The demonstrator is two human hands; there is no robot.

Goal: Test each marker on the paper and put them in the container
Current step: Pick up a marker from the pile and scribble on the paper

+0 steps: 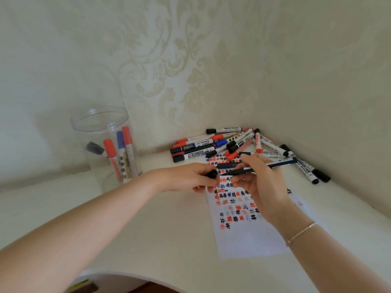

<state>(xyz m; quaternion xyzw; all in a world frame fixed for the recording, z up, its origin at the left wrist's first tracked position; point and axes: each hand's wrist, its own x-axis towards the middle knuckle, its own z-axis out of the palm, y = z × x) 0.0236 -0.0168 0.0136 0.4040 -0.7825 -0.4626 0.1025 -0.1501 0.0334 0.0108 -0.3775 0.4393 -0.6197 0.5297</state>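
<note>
Right hand is pinching a thin dark pen, tip bare and pointing left over the paper. Left hand has its fingers curled round the black cap, just off the tip. Can't tell if the cap's coming off or going on. If it's untested, I'd drop the tip onto a bare patch low on the sheet, since the top is crammed with marks, and make one short stroke. Then cap it square so it clicks. Jar stands well left with a few markers in it; the pile sits in the corner.
</note>
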